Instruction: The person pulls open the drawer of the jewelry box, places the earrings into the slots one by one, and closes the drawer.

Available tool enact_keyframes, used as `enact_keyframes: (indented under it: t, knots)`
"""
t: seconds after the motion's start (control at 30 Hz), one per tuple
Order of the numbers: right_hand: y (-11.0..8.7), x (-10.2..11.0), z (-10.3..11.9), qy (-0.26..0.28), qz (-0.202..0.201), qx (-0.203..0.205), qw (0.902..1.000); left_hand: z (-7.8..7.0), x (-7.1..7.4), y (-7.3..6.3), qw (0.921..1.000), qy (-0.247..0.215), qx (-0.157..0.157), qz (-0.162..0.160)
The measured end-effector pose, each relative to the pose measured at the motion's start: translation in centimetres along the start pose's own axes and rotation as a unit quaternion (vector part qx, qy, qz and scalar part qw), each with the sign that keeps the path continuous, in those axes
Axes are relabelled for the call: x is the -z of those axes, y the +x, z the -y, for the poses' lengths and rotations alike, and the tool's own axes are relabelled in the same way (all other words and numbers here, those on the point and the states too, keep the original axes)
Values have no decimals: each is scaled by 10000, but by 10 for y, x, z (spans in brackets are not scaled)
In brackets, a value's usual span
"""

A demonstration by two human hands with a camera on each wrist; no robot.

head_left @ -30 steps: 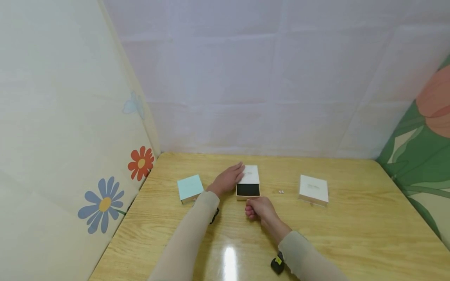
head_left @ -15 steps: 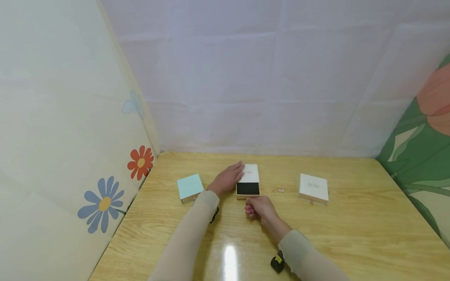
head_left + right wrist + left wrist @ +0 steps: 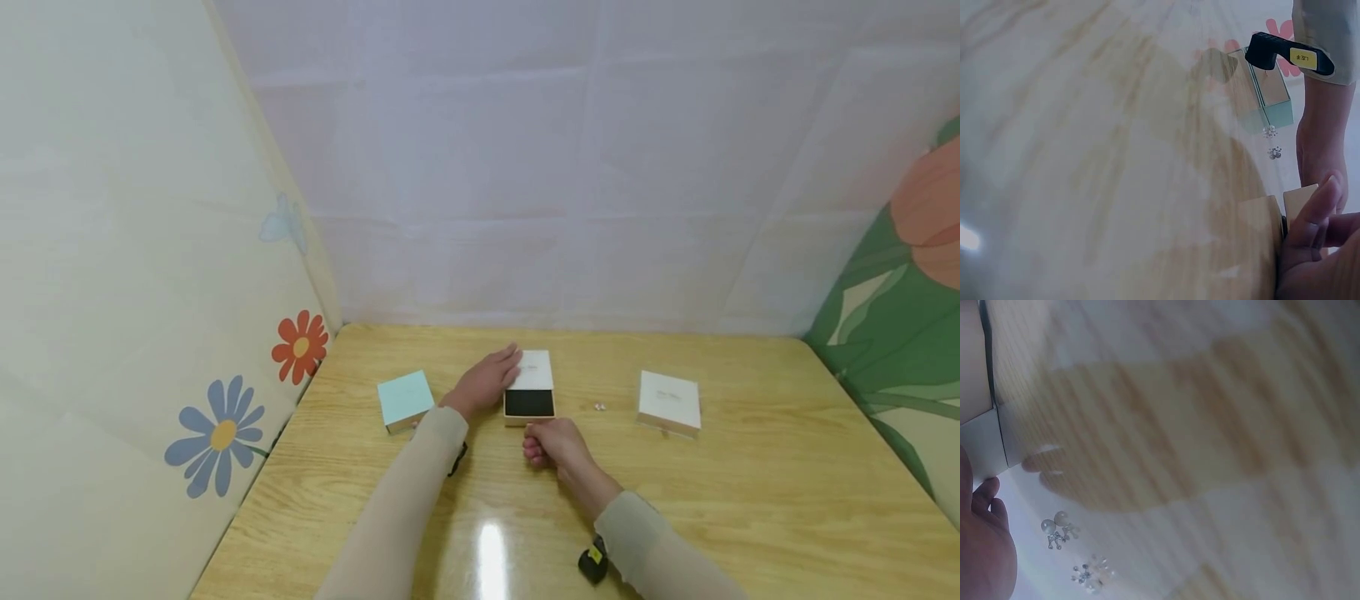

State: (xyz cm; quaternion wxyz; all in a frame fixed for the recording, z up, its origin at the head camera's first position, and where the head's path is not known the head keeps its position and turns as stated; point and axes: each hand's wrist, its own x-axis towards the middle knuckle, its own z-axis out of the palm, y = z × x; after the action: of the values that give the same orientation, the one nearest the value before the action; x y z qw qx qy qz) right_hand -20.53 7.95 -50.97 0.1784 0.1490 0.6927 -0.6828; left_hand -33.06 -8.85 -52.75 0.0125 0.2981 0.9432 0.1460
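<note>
Left grip (image 3: 485,385), straight-fingered, touches middle box (image 3: 531,382); right grip (image 3: 558,444) apparently pinches its front.

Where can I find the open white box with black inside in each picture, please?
Head: the open white box is slightly right of centre, in the lower half.
Left wrist: it is at the left edge, partly cut off.
Right wrist: its tan side shows at lower right, partly behind the right hand.
Shared landmark: the left hand, visible in all three views.

Left hand (image 3: 985,556) touches a pale box (image 3: 984,447) — 2 pearled trinkets (image 3: 1049,527) nearby on glossy wooden table (image 3: 1116,437).
</note>
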Motion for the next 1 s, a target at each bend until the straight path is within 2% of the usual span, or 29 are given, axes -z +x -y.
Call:
enact_keyframes:
  t: [0.7, 1.0]
  knots:
    - [1, -3, -4, -40, -53, -11, 10000, 1, 1, -2, 10000, 11, -12, 33]
    - [-1, -2, -1, -39, -17, 25, 10000, 3, -3, -1, 9998, -90, -130, -137]
